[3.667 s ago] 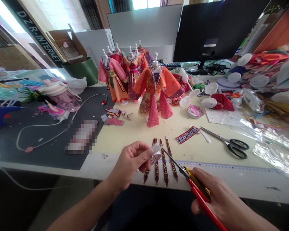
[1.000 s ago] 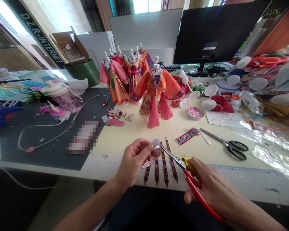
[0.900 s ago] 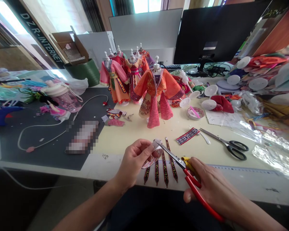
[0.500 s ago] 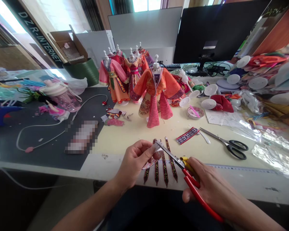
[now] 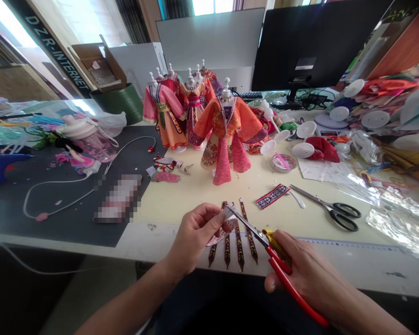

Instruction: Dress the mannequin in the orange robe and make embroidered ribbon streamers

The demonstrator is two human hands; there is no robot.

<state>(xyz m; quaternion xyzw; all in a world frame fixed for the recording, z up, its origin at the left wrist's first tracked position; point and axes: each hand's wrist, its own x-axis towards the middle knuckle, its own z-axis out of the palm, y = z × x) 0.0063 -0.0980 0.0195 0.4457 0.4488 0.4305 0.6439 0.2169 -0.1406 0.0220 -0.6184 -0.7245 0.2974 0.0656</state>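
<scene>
My left hand [image 5: 193,235] pinches a small piece of patterned trim [image 5: 219,236], white on its back, between thumb and fingers. Red-handled scissors [image 5: 253,229] are gripped in my right hand [image 5: 302,260]; a yellow part shows by the fingers. The blade tips touch or nearly touch the trim's upper edge, and I cannot tell whether they cut into it. Beneath both hands, several dark strips of embroidered ribbon [image 5: 239,249] with pointed ends lie side by side at the table's front edge. Beyond them stands a doll dress form in an orange robe [image 5: 226,128].
More dressed doll forms [image 5: 164,114] stand behind. Black-handled scissors [image 5: 342,216] and a blue-white trim piece [image 5: 272,196] lie right of centre. A ruler [image 5: 356,245] runs along the front. At left are a phone-like pixelated object [image 5: 118,199], a cable and a pink bottle [image 5: 91,139].
The scissors and my right hand have shifted very slightly right and down. My left hand keeps its pinch on the trim in almost the same place.
</scene>
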